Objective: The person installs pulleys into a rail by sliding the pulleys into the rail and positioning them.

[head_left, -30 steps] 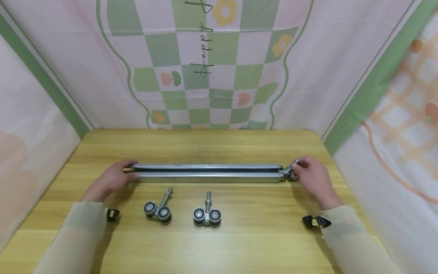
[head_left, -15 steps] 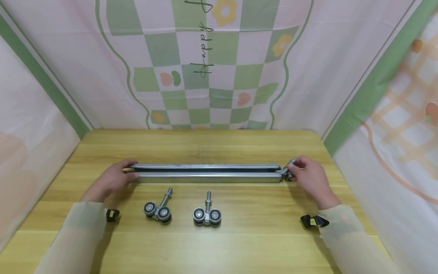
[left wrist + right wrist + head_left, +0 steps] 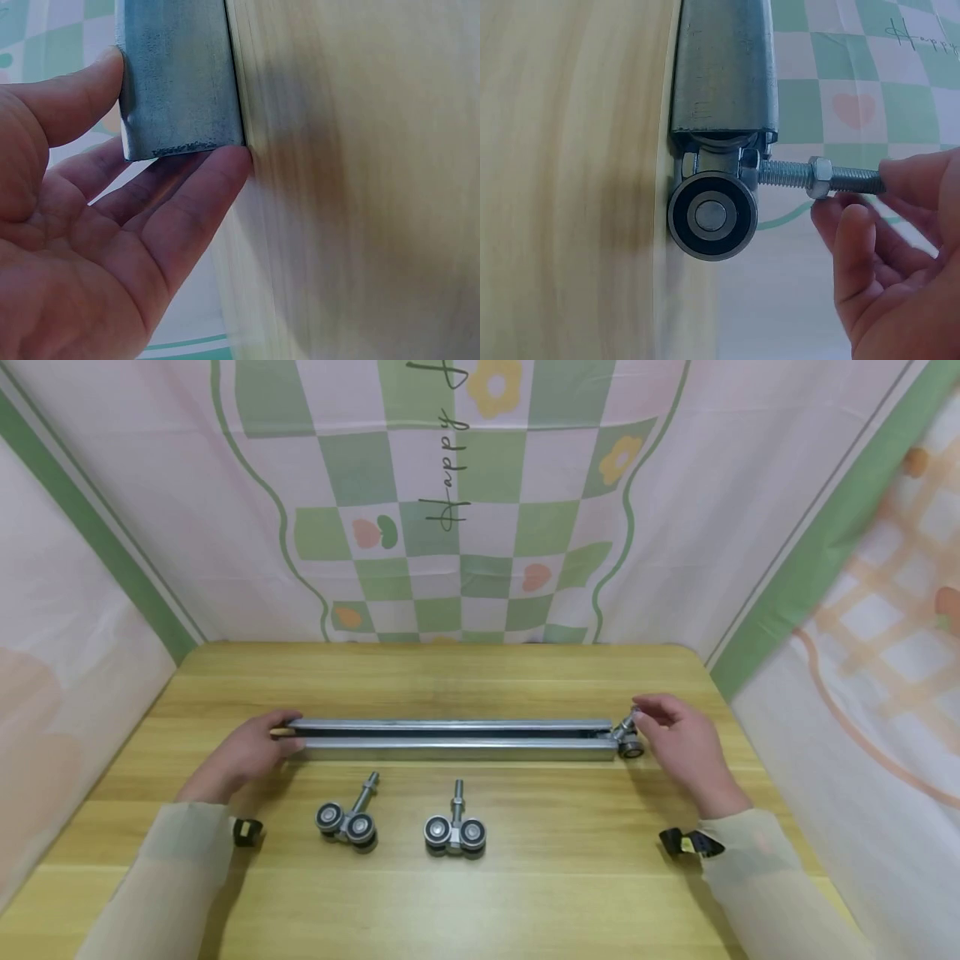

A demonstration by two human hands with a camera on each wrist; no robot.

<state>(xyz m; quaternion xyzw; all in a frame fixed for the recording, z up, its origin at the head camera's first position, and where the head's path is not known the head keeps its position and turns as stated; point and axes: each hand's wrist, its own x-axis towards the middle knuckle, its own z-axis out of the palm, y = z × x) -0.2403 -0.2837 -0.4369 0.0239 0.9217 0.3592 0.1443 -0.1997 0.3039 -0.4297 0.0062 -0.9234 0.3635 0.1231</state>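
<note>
A long galvanized steel track (image 3: 450, 752) lies across the table with its slot facing up. My left hand (image 3: 251, 750) grips its left end; in the left wrist view, the thumb is on one edge of the track (image 3: 180, 82) and a fingertip at the opposite corner. At the right end, a roller trolley (image 3: 631, 748) sits with its front part in the track's mouth and a wheel (image 3: 711, 216) outside. My right hand (image 3: 686, 747) holds the tip of its threaded bolt (image 3: 784, 174), which carries a nut (image 3: 820, 178) and tilts upward.
Two more roller trolleys lie in front of the track, the left trolley (image 3: 347, 823) at a slant and the right trolley (image 3: 454, 833) with its bolt pointing away. Behind the wooden table (image 3: 525, 902) hangs a green checkered cloth (image 3: 487, 535).
The right hand has brought the trolley left to the track's end. Its fingers have shifted from the wheels to the bolt tip, leaving a wheel exposed. The left hand stays put.
</note>
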